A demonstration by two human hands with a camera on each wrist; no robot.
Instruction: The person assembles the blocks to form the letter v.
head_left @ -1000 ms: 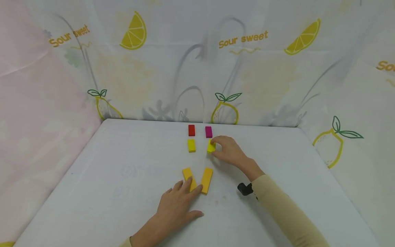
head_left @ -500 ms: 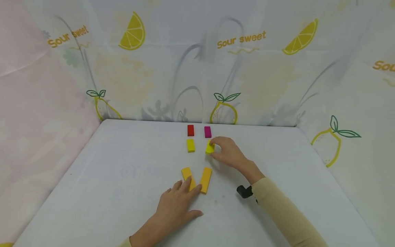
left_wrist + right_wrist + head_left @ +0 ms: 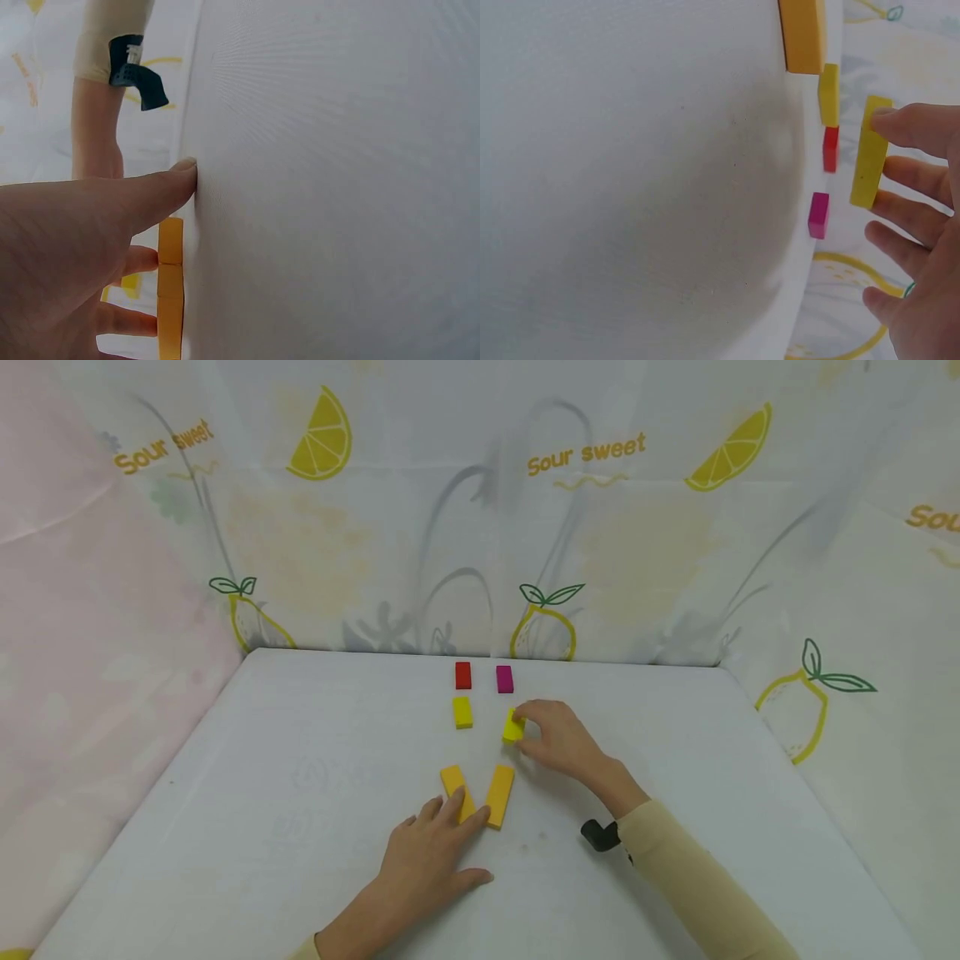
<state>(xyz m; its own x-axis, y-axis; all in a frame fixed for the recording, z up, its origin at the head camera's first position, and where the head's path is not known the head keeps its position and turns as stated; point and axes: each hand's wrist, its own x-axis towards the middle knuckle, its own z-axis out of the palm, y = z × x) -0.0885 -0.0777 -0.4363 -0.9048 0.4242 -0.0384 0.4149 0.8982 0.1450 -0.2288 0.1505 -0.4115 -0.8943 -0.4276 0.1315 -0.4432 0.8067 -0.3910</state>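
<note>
With thumb and fingers, my right hand (image 3: 558, 742) pinches a yellow block (image 3: 512, 727) by its long sides. In the right wrist view this yellow block (image 3: 867, 169) appears raised off the white table. Closer to me, my left hand (image 3: 426, 852) lies with fingers spread and extended. Its fingertips rest on two orange blocks, the left one (image 3: 453, 779) and the right one (image 3: 501, 792), which slant toward each other in a V. A second yellow block (image 3: 462, 712) lies flat to the left of the held one.
Near the table's back edge lie a red block (image 3: 462, 676) and a magenta block (image 3: 505, 679), side by side. Behind the white table (image 3: 300, 860) hangs a lemon-print cloth (image 3: 420, 527). A dark strap piece (image 3: 600, 835) sticks out at the right sleeve.
My right hand has drawn the yellow block slightly toward me and a little to the right. The left hand and both orange blocks have stayed in place.
</note>
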